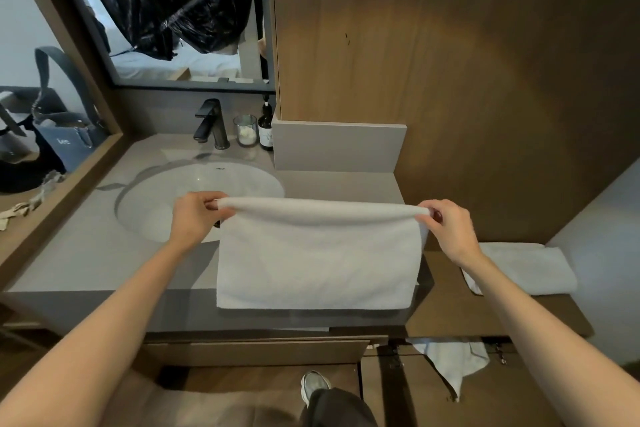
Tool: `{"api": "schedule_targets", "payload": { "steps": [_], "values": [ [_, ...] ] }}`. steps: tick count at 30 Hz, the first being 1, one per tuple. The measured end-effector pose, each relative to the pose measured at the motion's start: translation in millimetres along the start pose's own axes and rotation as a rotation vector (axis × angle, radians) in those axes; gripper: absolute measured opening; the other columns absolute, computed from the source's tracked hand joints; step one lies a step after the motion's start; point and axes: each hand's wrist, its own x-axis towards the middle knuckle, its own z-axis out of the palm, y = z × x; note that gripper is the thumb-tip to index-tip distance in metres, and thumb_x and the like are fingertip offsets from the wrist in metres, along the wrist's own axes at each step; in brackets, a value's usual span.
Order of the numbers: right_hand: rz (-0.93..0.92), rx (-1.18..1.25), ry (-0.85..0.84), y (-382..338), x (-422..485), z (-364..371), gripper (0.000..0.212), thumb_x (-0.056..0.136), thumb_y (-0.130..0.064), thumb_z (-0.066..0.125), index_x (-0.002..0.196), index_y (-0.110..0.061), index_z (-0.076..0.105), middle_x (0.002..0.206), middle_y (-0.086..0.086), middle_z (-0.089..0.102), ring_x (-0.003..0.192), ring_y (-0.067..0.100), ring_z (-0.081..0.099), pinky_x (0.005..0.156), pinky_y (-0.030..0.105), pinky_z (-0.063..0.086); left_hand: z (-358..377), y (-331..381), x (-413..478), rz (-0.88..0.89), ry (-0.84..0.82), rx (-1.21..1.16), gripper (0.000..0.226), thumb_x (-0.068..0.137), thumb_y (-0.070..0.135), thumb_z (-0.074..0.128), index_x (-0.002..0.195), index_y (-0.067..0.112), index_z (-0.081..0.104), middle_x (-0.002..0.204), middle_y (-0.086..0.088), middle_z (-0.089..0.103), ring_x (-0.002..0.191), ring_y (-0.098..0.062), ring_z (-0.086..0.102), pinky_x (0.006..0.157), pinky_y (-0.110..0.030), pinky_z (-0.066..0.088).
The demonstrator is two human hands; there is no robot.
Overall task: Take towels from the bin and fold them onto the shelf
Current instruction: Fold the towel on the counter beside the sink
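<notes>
So the white towel [318,253] is up in the middle of the frame, doubled over along its top edge and hanging down flat in front of the grey counter [86,253]. The left hand [199,215] pinches the top left corner with the fingers curled round the fold. The right hand [446,225] does the same at the top right corner. So both are closed on the cloth, and it's stretched out pretty straight between them. The bottom edge hangs about level with the counter's front lip; can't tell if it actually touches.

Lower right of the frame there's a brown wooden shelf [485,315] with a folded towel [530,267] lying on it at the far right, partly tucked behind the right wrist. Under the shelf's front edge, bottom right, a loose white cloth [453,364] droops down. What it's hanging out of, I can't make out.

Behind the held towel, left of centre, is the oval sink [207,184]. A dark faucet [211,125], a glass [246,135] and a dark pump bottle [266,128] are lined up along the back of it. There's a mirror [173,10] upper left, and a wood panel wall [450,62] fills the upper right. A shoe [313,385] pokes in at bottom centre.
</notes>
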Motion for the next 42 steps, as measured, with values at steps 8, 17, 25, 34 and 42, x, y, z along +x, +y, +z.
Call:
{"api": "schedule_targets", "payload": {
  "steps": [8,17,25,34,42],
  "values": [
    [-0.083,0.061,0.358,-52.1,52.7,-44.5,0.011,0.096,-0.019,0.057,0.106,-0.015,0.061,0.102,-0.006,0.054,0.088,0.009,0.052,0.070,0.014,0.039,-21.5,69.0,39.8,0.126,0.380,-0.036,0.016,0.082,0.008,0.069,0.096,0.014,0.075,0.078,-0.003,0.069,0.071,-0.019,0.062,0.069,-0.026,0.052],
    [-0.024,-0.034,0.282,-5.8,25.3,-6.4,0.016,0.090,-0.004,0.060,0.098,-0.017,0.055,0.095,-0.003,0.054,0.085,0.015,0.053,0.068,0.028,0.041,31.6,28.8,11.6,-0.038,0.308,-0.019,0.015,0.082,0.017,0.072,0.097,0.019,0.074,0.082,-0.002,0.071,0.074,-0.020,0.064,0.063,-0.031,0.047],
    [0.390,-0.061,-0.248,63.0,-45.8,60.9,0.033,0.086,0.004,0.053,0.083,-0.029,0.054,0.092,0.003,0.060,0.089,0.023,0.057,0.073,0.034,0.050,82.7,-45.9,-62.5,-0.305,-0.144,-0.050,0.026,0.079,-0.005,0.063,0.084,0.021,0.063,0.082,-0.012,0.066,0.081,-0.029,0.066,0.057,-0.027,0.045],
    [0.676,0.249,-0.096,47.7,-11.5,74.7,0.050,0.088,-0.031,0.068,0.126,-0.010,0.042,0.106,0.005,0.052,0.106,0.026,0.053,0.092,0.040,0.047,97.7,-25.2,-26.2,-0.524,-0.152,-0.179,0.063,0.090,0.050,0.058,0.134,0.006,0.043,0.131,-0.012,0.054,0.121,-0.031,0.051,0.094,-0.037,0.039],
    [0.789,0.313,-0.103,47.7,4.7,80.1,0.033,0.096,-0.027,0.057,0.120,-0.005,0.058,0.120,0.012,0.059,0.106,0.025,0.051,0.087,0.033,0.041,111.0,-25.9,-26.5,-0.476,-0.071,-0.104,0.033,0.103,0.024,0.039,0.111,-0.003,0.054,0.108,-0.021,0.059,0.104,-0.037,0.053,0.078,-0.033,0.033]
  ]
}}
